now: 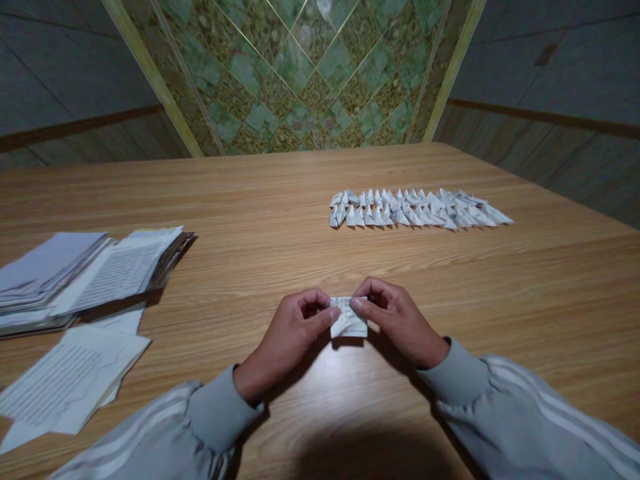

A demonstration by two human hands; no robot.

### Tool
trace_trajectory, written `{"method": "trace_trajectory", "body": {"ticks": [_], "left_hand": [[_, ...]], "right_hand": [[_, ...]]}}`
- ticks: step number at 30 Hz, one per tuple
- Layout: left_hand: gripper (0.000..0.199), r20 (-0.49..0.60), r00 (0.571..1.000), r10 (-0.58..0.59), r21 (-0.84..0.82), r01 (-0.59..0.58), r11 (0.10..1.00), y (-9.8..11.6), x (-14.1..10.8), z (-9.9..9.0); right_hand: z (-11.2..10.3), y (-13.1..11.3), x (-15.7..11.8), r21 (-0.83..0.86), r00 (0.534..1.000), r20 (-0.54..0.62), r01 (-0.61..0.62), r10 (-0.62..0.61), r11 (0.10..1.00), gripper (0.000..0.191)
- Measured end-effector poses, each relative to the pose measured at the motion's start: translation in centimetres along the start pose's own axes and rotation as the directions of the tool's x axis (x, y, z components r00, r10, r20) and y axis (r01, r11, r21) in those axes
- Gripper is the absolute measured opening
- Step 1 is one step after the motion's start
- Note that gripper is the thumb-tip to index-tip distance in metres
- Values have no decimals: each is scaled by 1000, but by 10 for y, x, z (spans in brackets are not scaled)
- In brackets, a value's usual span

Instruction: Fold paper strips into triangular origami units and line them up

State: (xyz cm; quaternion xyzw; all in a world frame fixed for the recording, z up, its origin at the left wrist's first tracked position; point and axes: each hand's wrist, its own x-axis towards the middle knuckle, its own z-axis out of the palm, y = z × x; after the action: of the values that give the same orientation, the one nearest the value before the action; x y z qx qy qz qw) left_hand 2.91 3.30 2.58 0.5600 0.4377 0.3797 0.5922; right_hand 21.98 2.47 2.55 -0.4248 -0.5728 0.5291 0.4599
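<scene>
A small folded piece of printed paper [349, 326] is held between both hands, just above the table in the middle of the view. My left hand [293, 328] pinches its upper left corner, thumb in front and fingers behind. At the upper right corner my right hand [397, 317] grips it the same way. A flap lies diagonally across the paper's face, and lines of print show on it. The fingers behind the paper are partly hidden.
Two rows of folded paper pieces [410, 215] stand farther back to the right on the wooden table [240, 220]. At left lie a stack of papers [55, 267] and several loose printed sheets [75, 373]. A tiled wall [310, 73] rises behind the table.
</scene>
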Motion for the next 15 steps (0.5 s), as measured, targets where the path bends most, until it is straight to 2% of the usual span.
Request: {"method": "trace_trajectory", "body": {"ticks": [7,10,12,14,15], "left_hand": [[21,41,999,-17,-7,17,1000,3,0,0],[21,9,999,-54,-41,54,998,3,0,-1],[21,-16,998,-68,-87,66,994,1,1,-1],[23,-27,997,-78,-139,73,988,0,2,-1],[24,-22,996,-84,-168,79,983,-1,2,-1]], "right_hand": [[-1,7,2,18,997,-72,19,-18,1000,29],[-1,4,0,-156,991,-74,97,-110,983,19],[-1,-2,-2,-371,957,-72,237,-282,898,17],[0,-7,-4,-556,890,0,379,-456,740,20],[1,-9,-5,-612,862,54,427,-504,665,19]]}}
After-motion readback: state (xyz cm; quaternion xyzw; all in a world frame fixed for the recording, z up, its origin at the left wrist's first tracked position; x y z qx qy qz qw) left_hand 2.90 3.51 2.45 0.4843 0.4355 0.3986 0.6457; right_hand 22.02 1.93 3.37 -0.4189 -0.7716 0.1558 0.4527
